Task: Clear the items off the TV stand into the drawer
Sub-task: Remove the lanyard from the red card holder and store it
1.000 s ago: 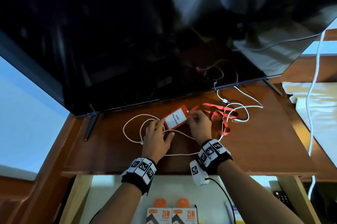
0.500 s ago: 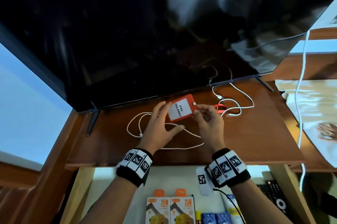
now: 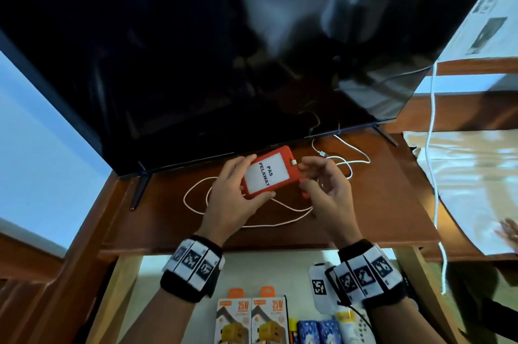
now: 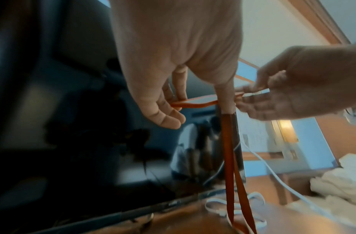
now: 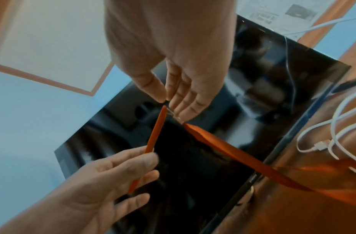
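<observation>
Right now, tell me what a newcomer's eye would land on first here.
The red visitor pass, held up between both hands just below the dark TV, stands out most. Its red lanyard hangs down toward the wooden TV stand, where a white cable lies looped.

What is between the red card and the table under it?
In the head view, a white cable loops on the table below the red card, which both hands hold up.
</observation>
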